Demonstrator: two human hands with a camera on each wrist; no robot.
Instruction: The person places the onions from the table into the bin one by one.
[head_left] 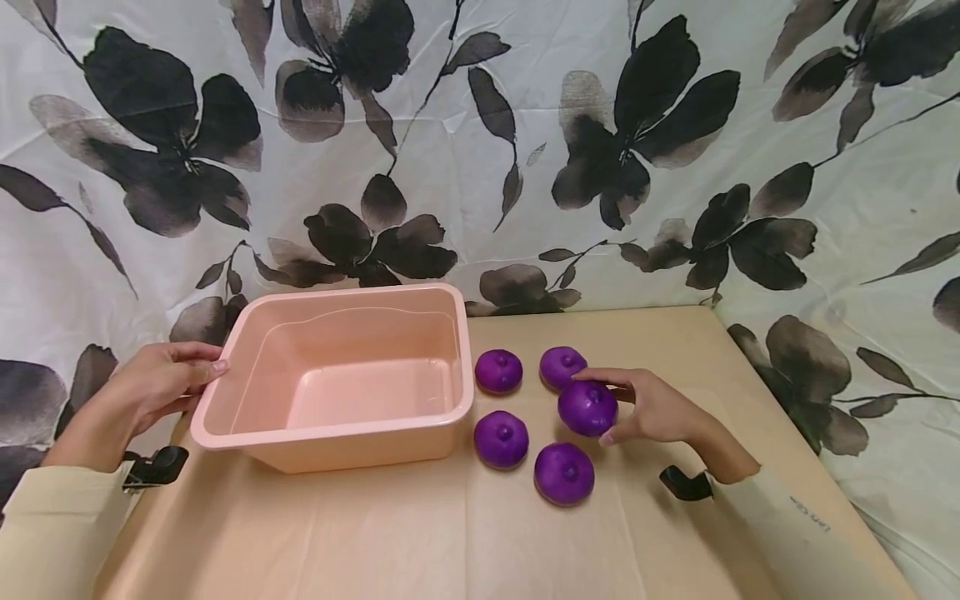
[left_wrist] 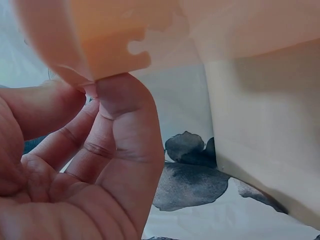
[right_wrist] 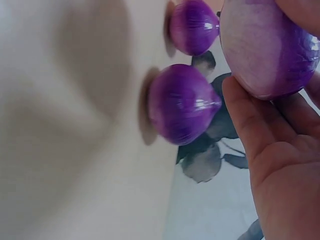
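Note:
A pink plastic basin sits left of the middle in the head view. My left hand pinches its left rim between thumb and fingers; the left wrist view shows the fingertips pressed to the underside of that rim. On the right, my right hand holds a glossy purple onion between thumb and fingers. In the right wrist view this onion is raised off the table. Several more purple onions stand close by, among them a front one and a back one.
Two other onions, a nearer and a farther one, stand beside the basin's right wall. The light brown tabletop runs under everything. White cloth with dark flowers hangs behind and to the sides.

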